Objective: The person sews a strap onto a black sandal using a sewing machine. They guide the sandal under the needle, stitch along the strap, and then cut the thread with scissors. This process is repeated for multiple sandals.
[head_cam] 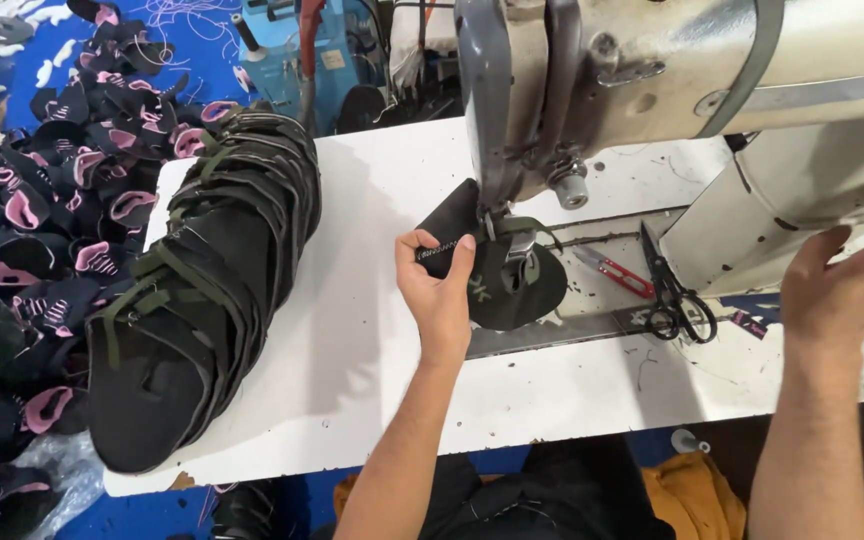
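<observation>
Under the presser foot (518, 248) of the sewing machine (652, 80), 1 black fabric piece (512, 290) lies on the white table (372, 330), with an olive strap crossing it at the needle. I judge the stitching on this piece as under way, not finished: it sits beneath the foot, and I cannot tell how much of the seam is sewn. To its left a tall stack of black pieces with olive straps (207, 290) rests on the table, and a heap of black and pink pieces (42, 220) lies on the floor beyond.

My left hand (439, 290) pinches the near edge of the piece, thumb on top and fingers curled beneath. My right hand (847, 285) is spread, fingers loosely apart, against the machine's right end, holding nothing. Black scissors (677, 295) and red snips (614, 270) lie between my hands.
</observation>
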